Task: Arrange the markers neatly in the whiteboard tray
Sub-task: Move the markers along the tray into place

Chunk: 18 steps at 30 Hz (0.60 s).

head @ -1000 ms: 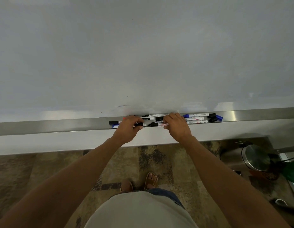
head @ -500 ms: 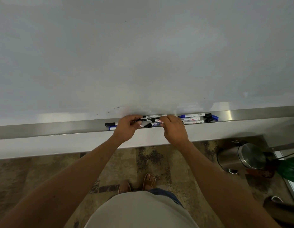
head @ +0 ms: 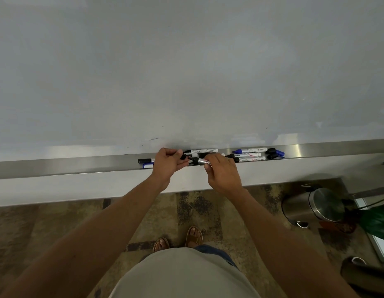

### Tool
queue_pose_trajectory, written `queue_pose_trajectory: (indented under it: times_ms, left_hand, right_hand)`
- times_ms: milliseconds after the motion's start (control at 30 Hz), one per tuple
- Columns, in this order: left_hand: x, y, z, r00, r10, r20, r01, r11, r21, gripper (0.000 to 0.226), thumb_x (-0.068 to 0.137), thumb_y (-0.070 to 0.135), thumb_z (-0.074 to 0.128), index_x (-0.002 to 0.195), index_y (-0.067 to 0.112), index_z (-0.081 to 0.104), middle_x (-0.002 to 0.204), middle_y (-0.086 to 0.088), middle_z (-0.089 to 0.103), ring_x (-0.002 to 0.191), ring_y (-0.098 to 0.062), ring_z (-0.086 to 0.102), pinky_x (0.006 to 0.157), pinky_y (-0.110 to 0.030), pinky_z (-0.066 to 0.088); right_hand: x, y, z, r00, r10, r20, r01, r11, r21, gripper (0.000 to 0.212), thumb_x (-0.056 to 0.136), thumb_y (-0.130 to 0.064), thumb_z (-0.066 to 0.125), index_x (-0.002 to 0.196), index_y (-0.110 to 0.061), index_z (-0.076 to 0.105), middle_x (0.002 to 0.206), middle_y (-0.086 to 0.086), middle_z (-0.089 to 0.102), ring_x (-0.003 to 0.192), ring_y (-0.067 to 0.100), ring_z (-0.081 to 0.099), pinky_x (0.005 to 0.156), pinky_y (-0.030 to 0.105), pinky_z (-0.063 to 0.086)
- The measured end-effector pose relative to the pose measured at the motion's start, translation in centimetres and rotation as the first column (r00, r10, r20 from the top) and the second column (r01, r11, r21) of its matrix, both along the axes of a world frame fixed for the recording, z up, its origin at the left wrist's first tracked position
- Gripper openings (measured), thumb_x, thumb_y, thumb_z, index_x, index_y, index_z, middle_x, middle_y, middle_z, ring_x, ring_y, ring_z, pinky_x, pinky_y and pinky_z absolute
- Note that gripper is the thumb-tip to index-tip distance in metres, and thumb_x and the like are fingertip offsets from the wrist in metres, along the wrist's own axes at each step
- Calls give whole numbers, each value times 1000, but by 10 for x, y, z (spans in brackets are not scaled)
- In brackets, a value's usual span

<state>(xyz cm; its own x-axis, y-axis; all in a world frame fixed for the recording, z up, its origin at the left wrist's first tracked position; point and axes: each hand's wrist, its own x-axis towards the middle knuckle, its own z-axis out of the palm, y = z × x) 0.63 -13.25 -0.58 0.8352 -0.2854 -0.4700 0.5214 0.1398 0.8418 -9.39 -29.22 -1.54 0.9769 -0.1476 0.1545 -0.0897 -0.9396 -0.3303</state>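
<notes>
A long steel whiteboard tray (head: 79, 166) runs under the whiteboard (head: 186, 72). Several white markers lie in it: a black-tipped one (head: 202, 151) at the back, a blue-capped one (head: 250, 150) and others (head: 249, 159) to the right, two marker ends (head: 146, 161) to the left. Loose black and blue caps (head: 276, 153) sit at the right end. My right hand (head: 223, 173) grips a white marker (head: 201, 161) with a black end, lifted just above the tray. My left hand (head: 168, 164) pinches a black cap (head: 183, 157) close to that marker's end.
A steel pedal bin (head: 315, 206) stands on the patterned carpet at the right, with a green plant (head: 378, 220) beside it. A dark object (head: 363, 274) lies at the lower right. My sandalled feet (head: 178, 239) are below the tray.
Both hands have lifted slightly off the tray and come together; the marker in my right hand has been raised and now meets the cap in my left hand.
</notes>
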Motion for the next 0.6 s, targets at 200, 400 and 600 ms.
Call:
queue_pose_trajectory:
  times_ms: [200,400,600]
  left_hand:
    - [-3,-1,0,1000,0,23,-1,999,37,16,91,12,61,94,6,47,99,-23,63,85,-29,71,71,-28,59]
    - [-3,3,-1,997,-34,69,29,997,76,16,89,11,65,89,3,50,92,-20,64,77,-24,72,70,-28,59]
    - [-7,8,-2,991,-117,67,110,989,98,17,84,9,71,81,2,55,84,-16,69,77,-26,73,64,-27,58]
  right_hand:
    - [3,11,4,1000,-18,-10,18,1000,-18,25,98,-24,45,112,-9,60,101,10,65,90,30,59,77,43,44]
    - [4,14,4,999,-17,-29,17,1000,-19,26,98,-26,44,112,-10,59,101,9,64,91,31,58,77,44,44]
    - [1,21,1,994,-64,-86,65,998,4,46,93,-54,42,112,-17,58,102,6,66,94,29,60,83,43,40]
